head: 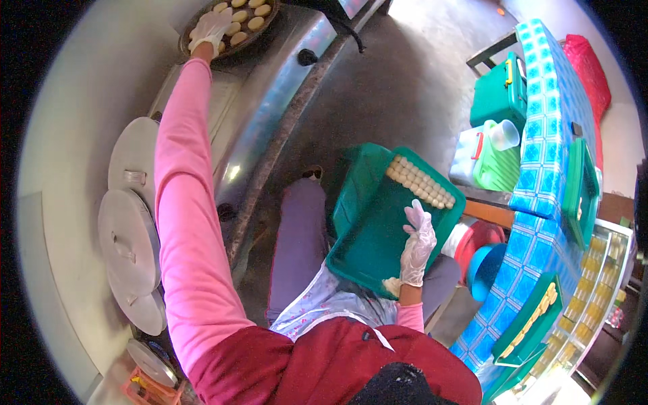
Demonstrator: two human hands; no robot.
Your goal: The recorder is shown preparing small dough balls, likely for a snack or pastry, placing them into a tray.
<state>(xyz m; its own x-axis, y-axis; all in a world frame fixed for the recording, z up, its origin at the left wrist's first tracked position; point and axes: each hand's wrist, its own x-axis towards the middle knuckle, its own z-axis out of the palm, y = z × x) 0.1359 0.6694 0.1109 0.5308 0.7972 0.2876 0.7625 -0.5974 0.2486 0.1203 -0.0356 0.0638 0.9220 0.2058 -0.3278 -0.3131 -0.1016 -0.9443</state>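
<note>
My left hand, in a clear plastic glove, reaches far out over a round dark pan at the upper left. Flattened round dough pieces lie spread in that pan. Whether my left fingers hold a piece is too unclear to see. A green plastic tray rests tilted across my lap, partly over another green container. Rows of small pale dough balls line its far end. Above the tray's right side, my gloved right hand has its fingers apart and is empty. A pale lump sits at the near edge.
The pan sits on a metal stove with a black knob. Round metal lids lean along the wall at left. To the right, a table with a blue checked cloth holds green trays; a green box stands beside it.
</note>
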